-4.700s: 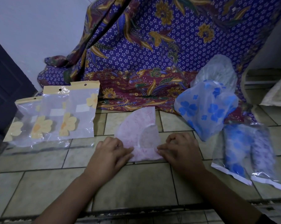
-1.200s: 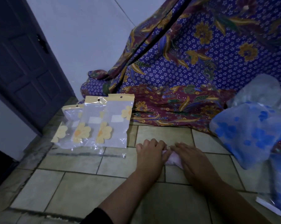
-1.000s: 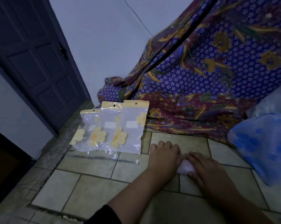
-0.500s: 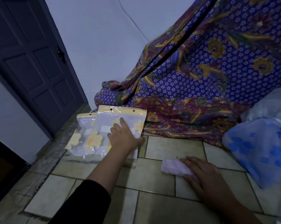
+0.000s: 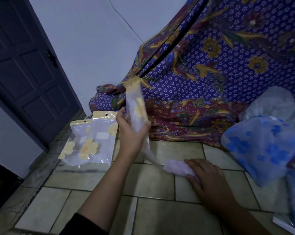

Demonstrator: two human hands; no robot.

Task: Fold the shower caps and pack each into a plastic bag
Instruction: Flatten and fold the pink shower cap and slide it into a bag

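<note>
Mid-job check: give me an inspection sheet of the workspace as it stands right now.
Surface: tiled floor, pale tiles with dark grout.
Job's things: folded pink shower cap on the floor; one flower-print plastic bag lifted, blurred; remaining flower-print bags overlapped on the floor at left.
Clutter: blue floral shower cap and a clear plastic bundle at right; what lies at the lower right edge is too blurred to tell.
Grippers: left hand grips the lifted bag; right hand presses on the folded cap.
Cables: a thin line on the wall; cable or crack, cannot tell.
Surroundings: batik cloth draped behind; dark panelled door at left.
</note>
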